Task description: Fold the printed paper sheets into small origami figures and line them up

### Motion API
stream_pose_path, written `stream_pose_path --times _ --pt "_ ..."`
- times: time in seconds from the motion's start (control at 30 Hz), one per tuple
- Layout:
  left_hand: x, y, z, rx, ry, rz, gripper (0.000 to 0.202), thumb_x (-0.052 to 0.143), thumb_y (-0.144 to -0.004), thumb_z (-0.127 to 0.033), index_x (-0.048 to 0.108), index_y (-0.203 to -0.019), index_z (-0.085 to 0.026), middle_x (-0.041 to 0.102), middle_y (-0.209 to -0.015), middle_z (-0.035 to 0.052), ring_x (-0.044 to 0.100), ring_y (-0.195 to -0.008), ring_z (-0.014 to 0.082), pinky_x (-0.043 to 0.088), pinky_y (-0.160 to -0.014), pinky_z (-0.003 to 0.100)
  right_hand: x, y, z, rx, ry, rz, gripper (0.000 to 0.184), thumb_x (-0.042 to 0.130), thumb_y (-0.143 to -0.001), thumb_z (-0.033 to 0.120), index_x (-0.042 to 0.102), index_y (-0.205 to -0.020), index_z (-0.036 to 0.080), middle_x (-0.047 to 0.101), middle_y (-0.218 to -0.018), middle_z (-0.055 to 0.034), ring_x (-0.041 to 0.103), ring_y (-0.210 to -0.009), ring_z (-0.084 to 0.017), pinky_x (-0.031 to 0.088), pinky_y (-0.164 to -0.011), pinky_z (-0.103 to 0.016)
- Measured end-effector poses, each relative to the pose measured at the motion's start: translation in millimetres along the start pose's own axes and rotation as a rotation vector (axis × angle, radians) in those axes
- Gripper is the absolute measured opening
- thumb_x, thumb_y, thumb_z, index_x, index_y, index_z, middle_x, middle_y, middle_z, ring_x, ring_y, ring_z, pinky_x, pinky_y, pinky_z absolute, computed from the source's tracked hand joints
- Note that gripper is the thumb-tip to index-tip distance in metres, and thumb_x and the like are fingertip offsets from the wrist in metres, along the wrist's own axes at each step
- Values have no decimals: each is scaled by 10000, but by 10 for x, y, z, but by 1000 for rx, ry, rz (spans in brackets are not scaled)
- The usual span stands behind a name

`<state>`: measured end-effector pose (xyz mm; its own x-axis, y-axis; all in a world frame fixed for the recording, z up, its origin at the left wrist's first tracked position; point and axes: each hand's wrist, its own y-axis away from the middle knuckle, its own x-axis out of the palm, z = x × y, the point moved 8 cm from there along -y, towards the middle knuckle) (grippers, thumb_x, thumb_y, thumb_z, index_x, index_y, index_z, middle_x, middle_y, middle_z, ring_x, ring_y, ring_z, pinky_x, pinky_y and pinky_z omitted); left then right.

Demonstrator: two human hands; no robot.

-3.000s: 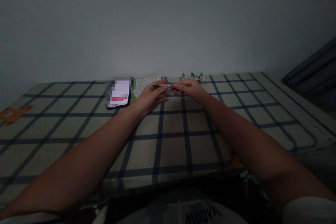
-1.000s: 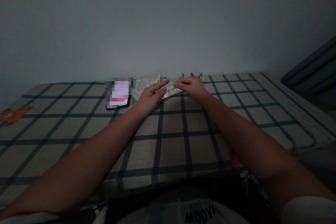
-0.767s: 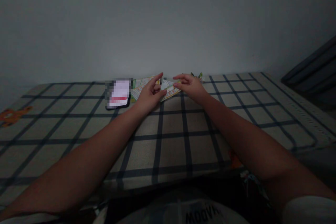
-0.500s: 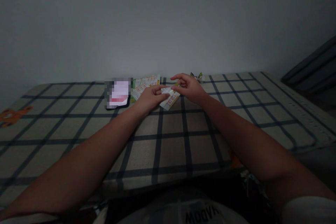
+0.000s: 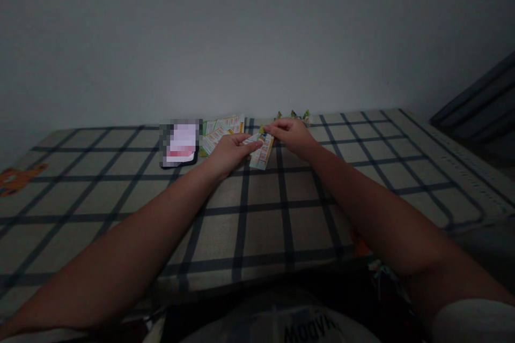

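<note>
My left hand (image 5: 232, 153) is closed on a small printed card (image 5: 260, 159), its thumb on top near the card's upper left side. The card is pale with rows of orange and white print. At the card's top edge, the fingertips of my right hand (image 5: 293, 136) pinch a small yellow-green piece (image 5: 262, 129); whether it is part of the card or separate, I cannot tell. Left of my left hand, similar printed sheets (image 5: 221, 127) lie overlapping on the checked cloth.
A dark-edged phone or tablet (image 5: 192, 159), blurred out in part, lies left of the sheets. Small green and dark pieces (image 5: 306, 117) stand behind my right hand, near the wall (image 5: 257, 37). A checked cloth (image 5: 261, 225) covers the table.
The card has turned and now shows a different printed face. My right hand's raised fingers have come down into a pinch at its top edge. The left hand stays about where it was.
</note>
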<state>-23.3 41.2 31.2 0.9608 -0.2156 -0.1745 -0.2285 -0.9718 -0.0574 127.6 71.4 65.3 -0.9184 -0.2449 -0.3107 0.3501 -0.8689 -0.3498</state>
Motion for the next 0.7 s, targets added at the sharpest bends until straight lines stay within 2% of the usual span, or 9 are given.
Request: stream_pose_path --times 0.13,0.23,0.3,0.37,0.5,0.7 --pt "19 29 -93 72 -176 35 381 795 -716 -558 747 -762 -182 574 -574 -12 453 -492 101 355 -475 243 -11 17 68 -76 133 -48 476 675 -788 624 622 -686 163 554 -634 5 459 -631 -117 354 -594 -272" --pt "4 32 -116 81 -200 28 368 788 -726 -548 747 -757 -184 523 -543 -28 402 -477 92 317 -463 238 17 21 81 -74 112 -42 455 672 -788 613 636 -734 163 579 -680 -4 469 -656 -122 360 -613 -275" --pt "-12 22 -110 81 -187 15 375 787 -731 -549 752 -782 -179 558 -572 -16 406 -484 91 302 -460 234 16 21 66 -43 36 -37 451 663 -787 613 652 -787 162 600 -722 -10 480 -670 -123 372 -622 -272" --pt "-23 11 -100 84 -149 5 390 793 -724 -554 757 -793 -172 624 -635 10 459 -518 102 329 -477 235 25 23 48 -16 8 -5 441 658 -789 605 637 -763 165 577 -696 1 466 -653 -117 358 -605 -266" --pt "-34 -5 -61 64 -88 -13 392 816 -705 -545 774 -825 -174 694 -722 35 537 -580 121 395 -520 240 34 26 41 -34 150 48 479 669 -793 584 500 -585 187 409 -562 43 360 -587 -98 261 -548 -266" --pt "-12 -36 5 19 27 9 338 870 -651 -474 785 -820 -193 729 -765 42 590 -618 130 481 -582 254 37 20 55 -71 176 10 465 653 -815 576 476 -617 195 383 -594 47 346 -594 -98 254 -554 -269"
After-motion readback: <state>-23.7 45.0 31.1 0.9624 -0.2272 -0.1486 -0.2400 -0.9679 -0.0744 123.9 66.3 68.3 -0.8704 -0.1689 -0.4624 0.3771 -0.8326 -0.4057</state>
